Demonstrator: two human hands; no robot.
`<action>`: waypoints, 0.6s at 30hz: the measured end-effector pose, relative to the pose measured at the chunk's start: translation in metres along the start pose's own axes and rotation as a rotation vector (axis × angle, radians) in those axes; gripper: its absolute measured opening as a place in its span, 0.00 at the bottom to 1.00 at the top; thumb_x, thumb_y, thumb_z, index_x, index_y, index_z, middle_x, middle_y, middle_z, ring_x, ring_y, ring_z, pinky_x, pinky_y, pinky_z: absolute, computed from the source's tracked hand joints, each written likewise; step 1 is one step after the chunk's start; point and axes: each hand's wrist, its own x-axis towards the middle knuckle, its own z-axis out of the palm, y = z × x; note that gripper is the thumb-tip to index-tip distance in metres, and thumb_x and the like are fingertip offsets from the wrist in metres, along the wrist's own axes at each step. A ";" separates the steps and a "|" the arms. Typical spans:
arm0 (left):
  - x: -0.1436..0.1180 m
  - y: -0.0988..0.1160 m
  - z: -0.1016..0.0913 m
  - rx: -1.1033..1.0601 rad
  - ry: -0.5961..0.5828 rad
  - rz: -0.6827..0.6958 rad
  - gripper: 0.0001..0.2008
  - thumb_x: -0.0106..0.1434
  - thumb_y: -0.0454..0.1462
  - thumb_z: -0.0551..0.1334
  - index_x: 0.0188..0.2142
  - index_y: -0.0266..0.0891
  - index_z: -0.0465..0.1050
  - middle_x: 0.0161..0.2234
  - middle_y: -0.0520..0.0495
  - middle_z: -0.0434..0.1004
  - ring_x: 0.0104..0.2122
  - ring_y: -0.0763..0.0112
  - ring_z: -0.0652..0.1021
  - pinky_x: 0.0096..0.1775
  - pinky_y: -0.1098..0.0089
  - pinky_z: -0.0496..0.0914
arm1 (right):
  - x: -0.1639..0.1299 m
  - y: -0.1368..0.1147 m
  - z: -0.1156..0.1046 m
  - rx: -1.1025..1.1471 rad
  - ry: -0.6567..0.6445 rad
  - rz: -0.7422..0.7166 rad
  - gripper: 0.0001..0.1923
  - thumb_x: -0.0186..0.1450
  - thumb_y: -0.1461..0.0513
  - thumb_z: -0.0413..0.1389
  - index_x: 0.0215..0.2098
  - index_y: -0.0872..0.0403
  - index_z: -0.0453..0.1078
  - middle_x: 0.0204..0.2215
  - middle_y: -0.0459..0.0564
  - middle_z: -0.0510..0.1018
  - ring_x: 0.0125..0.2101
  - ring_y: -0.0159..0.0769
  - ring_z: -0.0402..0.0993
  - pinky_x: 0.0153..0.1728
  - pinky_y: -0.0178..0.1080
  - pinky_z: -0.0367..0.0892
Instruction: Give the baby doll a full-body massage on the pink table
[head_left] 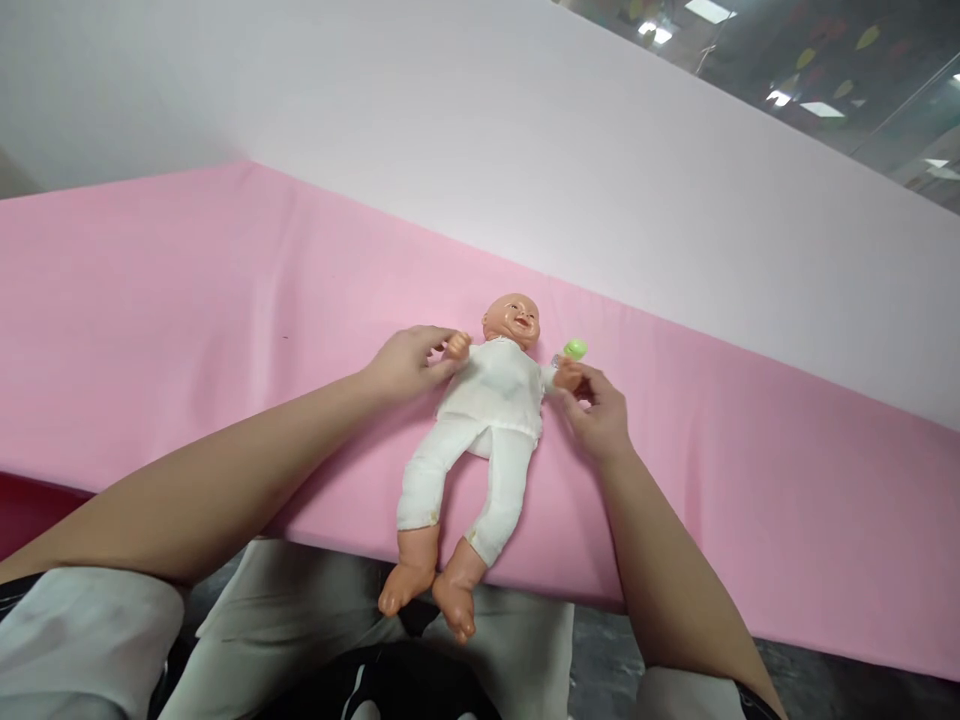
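A baby doll (491, 385) with a white cloth body lies face up on the pink padded surface (225, 300). Its feet hang over the near edge. My left hand (414, 362) is closed at the doll's hand on the left side of the picture, thumb and fingers around it. On the other side, my right hand (600, 408) grips the doll's other hand between thumb and fingers. A small light-green object (575, 349), perhaps a pacifier, lies just beyond my right fingers; its clear part is partly hidden by the doll's hand.
Behind the pink surface rises a white wall (525, 150), with a dark glass panel (810, 80) reflecting lights above it at the right. My legs (300, 620) are below the near edge. Grey floor shows beneath at the right.
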 end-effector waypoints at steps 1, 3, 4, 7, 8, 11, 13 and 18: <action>0.002 -0.005 -0.004 -0.032 0.052 -0.101 0.14 0.66 0.45 0.65 0.47 0.43 0.81 0.45 0.47 0.85 0.42 0.58 0.81 0.47 0.63 0.72 | 0.003 0.009 -0.006 0.053 0.094 0.072 0.24 0.67 0.53 0.65 0.60 0.48 0.72 0.59 0.56 0.79 0.50 0.45 0.81 0.48 0.46 0.78; 0.008 -0.019 -0.011 -0.066 0.144 -0.265 0.12 0.65 0.45 0.66 0.41 0.41 0.79 0.39 0.47 0.83 0.37 0.61 0.79 0.41 0.65 0.70 | 0.009 0.029 -0.019 0.133 0.226 0.202 0.31 0.66 0.51 0.66 0.63 0.49 0.66 0.59 0.59 0.78 0.52 0.45 0.80 0.45 0.43 0.79; 0.011 -0.027 -0.013 -0.070 0.167 -0.324 0.12 0.64 0.46 0.66 0.39 0.40 0.78 0.37 0.47 0.82 0.35 0.63 0.78 0.39 0.66 0.69 | 0.012 0.040 -0.024 0.134 0.270 0.297 0.33 0.65 0.51 0.66 0.63 0.50 0.64 0.54 0.59 0.80 0.48 0.44 0.81 0.42 0.42 0.79; 0.018 -0.051 -0.017 -0.149 0.172 -0.509 0.14 0.62 0.48 0.67 0.32 0.39 0.75 0.31 0.47 0.78 0.29 0.66 0.74 0.33 0.66 0.65 | 0.016 0.068 -0.036 0.050 0.318 0.519 0.30 0.62 0.51 0.68 0.57 0.51 0.66 0.45 0.56 0.83 0.43 0.43 0.82 0.39 0.40 0.77; 0.020 -0.057 -0.017 -0.183 0.169 -0.552 0.15 0.61 0.48 0.68 0.31 0.39 0.75 0.30 0.47 0.77 0.28 0.67 0.73 0.32 0.66 0.64 | 0.017 0.075 -0.037 0.008 0.298 0.564 0.28 0.61 0.52 0.68 0.54 0.50 0.67 0.46 0.55 0.84 0.45 0.43 0.82 0.42 0.40 0.77; 0.022 -0.068 -0.015 -0.238 0.164 -0.581 0.16 0.59 0.49 0.70 0.33 0.39 0.76 0.30 0.46 0.77 0.27 0.68 0.72 0.30 0.67 0.63 | 0.015 0.086 -0.036 -0.103 0.194 0.622 0.24 0.60 0.52 0.68 0.51 0.48 0.69 0.52 0.53 0.84 0.51 0.44 0.80 0.51 0.43 0.75; 0.022 -0.068 -0.013 -0.225 0.160 -0.559 0.16 0.60 0.50 0.69 0.33 0.39 0.76 0.30 0.47 0.77 0.27 0.68 0.71 0.30 0.67 0.63 | 0.015 0.086 -0.035 -0.132 0.151 0.624 0.25 0.60 0.52 0.68 0.52 0.47 0.68 0.54 0.53 0.83 0.51 0.44 0.81 0.52 0.44 0.75; 0.019 -0.050 -0.011 -0.245 0.200 -0.419 0.14 0.61 0.47 0.67 0.37 0.39 0.76 0.34 0.46 0.79 0.33 0.65 0.76 0.35 0.67 0.68 | 0.013 0.060 -0.028 -0.067 0.232 0.502 0.35 0.61 0.53 0.68 0.64 0.48 0.63 0.52 0.56 0.83 0.42 0.43 0.83 0.42 0.42 0.78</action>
